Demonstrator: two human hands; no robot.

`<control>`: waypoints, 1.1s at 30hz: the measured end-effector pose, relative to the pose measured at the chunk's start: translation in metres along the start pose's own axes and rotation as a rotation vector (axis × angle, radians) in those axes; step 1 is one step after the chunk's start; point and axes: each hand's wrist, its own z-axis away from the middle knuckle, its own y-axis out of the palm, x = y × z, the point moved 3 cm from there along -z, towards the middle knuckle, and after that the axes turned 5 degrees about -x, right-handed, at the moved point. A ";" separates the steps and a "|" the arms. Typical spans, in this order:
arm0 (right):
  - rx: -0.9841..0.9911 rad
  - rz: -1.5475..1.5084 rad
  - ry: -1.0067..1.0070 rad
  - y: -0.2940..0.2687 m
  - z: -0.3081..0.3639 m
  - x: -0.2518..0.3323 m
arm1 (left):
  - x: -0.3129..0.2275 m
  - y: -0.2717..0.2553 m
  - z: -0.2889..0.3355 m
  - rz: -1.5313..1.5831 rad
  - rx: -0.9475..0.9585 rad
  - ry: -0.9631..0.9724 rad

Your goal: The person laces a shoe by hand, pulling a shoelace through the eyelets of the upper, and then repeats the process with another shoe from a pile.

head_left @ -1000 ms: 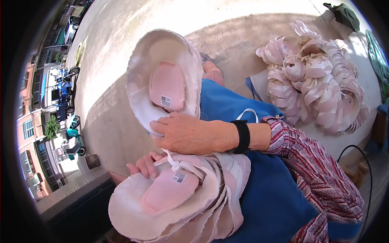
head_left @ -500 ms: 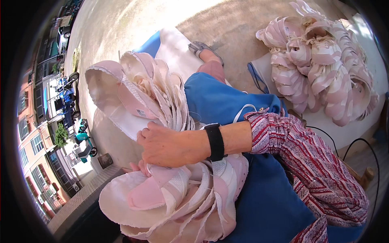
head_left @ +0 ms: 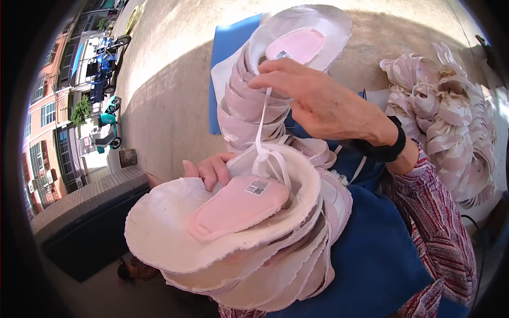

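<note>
Nested pink and white shoe uppers point(head_left: 159, 217) fill the foreground as a bundle, the top one facing up with a pink tongue inside. My left hand point(head_left: 212, 170) grips the far rim of that top upper, fingers over the edge and the rest hidden behind it. My right hand point(head_left: 318, 100) is raised above, closed in a pinch on a white shoelace point(head_left: 263, 122). The lace runs down taut to a knot and loop within the top upper. Just beyond, a second bundle of uppers point(head_left: 249, 100) stands stacked, its topmost piece partly behind my right hand.
A blue apron or cloth point(head_left: 366, 249) covers my lap. At the right lies a large heap of similar uppers point(head_left: 440, 116). A blue and white sheet point(head_left: 228, 53) lies on the concrete ground beyond. Parked vehicles and a brick building are at the far left.
My right hand has lifted away from the bundles and now draws a white lace upward. The near bundle's top upper now faces up, and the far bundle appears farther right.
</note>
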 end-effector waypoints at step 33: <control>0.634 -0.436 -0.095 0.015 0.033 0.097 | 0.059 0.067 0.129 -0.968 -0.577 -0.314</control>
